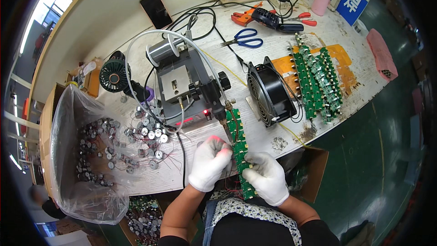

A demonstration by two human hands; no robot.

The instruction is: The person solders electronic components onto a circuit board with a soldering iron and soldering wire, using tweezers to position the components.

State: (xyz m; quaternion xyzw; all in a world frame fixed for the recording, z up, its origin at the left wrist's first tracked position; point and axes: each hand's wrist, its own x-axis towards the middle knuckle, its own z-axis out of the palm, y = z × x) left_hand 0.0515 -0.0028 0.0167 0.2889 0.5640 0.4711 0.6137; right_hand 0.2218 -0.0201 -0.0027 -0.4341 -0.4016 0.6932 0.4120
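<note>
A long green circuit board strip runs from under the soldering head down past the table's front edge. My right hand, in a white glove, grips its right edge near the lower end. My left hand, also gloved, is closed in a pinch beside the strip's left edge, just below the soldering tip. What its fingers hold is hidden. Thin reddish wires hang below the hands by the strip. The soldering machine stands behind, carrying a solder spool.
A black fan stands right of the strip, with several populated boards beyond it. Small motors lie at left beside a plastic-lined box. Blue scissors, a phone and cables lie at the back.
</note>
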